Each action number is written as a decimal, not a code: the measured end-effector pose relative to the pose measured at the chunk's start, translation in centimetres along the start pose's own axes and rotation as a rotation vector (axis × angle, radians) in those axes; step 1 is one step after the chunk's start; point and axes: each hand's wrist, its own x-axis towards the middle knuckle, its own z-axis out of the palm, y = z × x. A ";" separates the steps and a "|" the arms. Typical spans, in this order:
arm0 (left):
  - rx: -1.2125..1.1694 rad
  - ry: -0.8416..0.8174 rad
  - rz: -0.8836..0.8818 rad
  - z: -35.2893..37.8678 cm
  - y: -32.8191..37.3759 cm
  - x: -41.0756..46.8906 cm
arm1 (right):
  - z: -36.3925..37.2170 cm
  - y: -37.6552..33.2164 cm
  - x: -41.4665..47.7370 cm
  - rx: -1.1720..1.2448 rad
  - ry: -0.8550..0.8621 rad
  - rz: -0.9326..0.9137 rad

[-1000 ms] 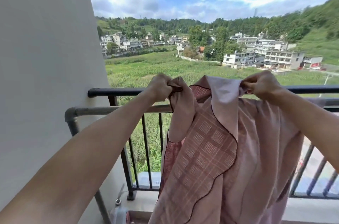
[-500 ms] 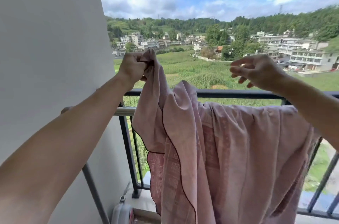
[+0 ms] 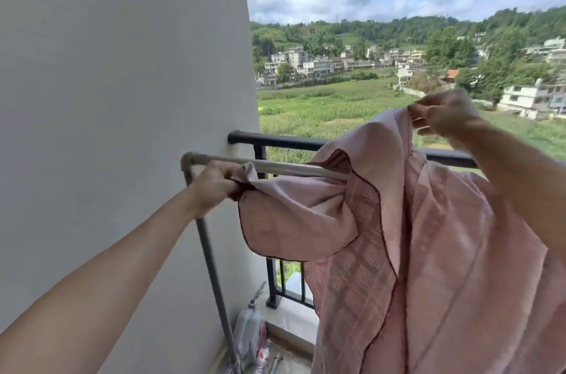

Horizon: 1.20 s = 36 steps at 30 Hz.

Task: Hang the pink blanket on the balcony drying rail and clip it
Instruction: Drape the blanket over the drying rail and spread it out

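Observation:
The pink blanket (image 3: 428, 251), checked on one side with a dark scalloped trim, hangs over the grey drying rail (image 3: 284, 166) and covers most of its right part. My left hand (image 3: 214, 186) grips a bunched corner of the blanket just below the rail near its left end. My right hand (image 3: 444, 116) pinches a fold of the blanket and holds it up above the rail. No clip is visible.
A white wall (image 3: 122, 97) fills the left side. The black balcony railing (image 3: 275, 140) runs behind the drying rail. The rail's upright post (image 3: 211, 260) drops to the floor, where plastic bottles (image 3: 249, 333) stand in the corner.
My left hand has come down from above the rail to rail height, pulling its corner left. My right hand, open half a second ago, now pinches a raised fold.

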 end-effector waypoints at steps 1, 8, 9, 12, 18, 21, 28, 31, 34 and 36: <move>0.099 -0.043 -0.012 1.0 -1.5 -0.8 | 0.5 0.6 0.6 0.067 0.018 0.068; 0.494 -0.228 -0.128 3.8 -2.2 -1.0 | 2.2 3.0 0.3 -0.026 -0.071 0.346; 0.458 -0.126 -0.047 3.6 -1.0 -0.2 | 2.0 2.7 -0.1 -0.063 -0.081 0.331; 0.434 0.094 0.191 4.3 2.7 2.7 | 2.0 1.0 -2.4 -0.324 -0.023 0.086; 0.446 -0.208 0.129 8.1 3.8 10.2 | 3.9 -0.7 -13.8 -0.984 0.084 -0.411; 0.397 -0.469 0.081 9.7 5.0 12.7 | 4.8 1.9 -15.6 -1.227 0.177 -0.378; 0.395 -0.608 0.300 15.2 6.9 16.0 | 0.0 -2.4 -13.8 -0.382 0.105 0.083; 0.201 -0.522 0.322 16.4 7.6 16.8 | 2.9 -1.1 -16.1 -0.832 -0.046 0.216; -0.218 -0.432 0.251 16.4 9.6 17.8 | 6.2 3.5 -16.9 -1.043 -0.028 0.281; -0.299 -0.365 0.268 16.6 10.8 19.0 | 5.5 4.4 -16.2 -0.611 0.148 0.295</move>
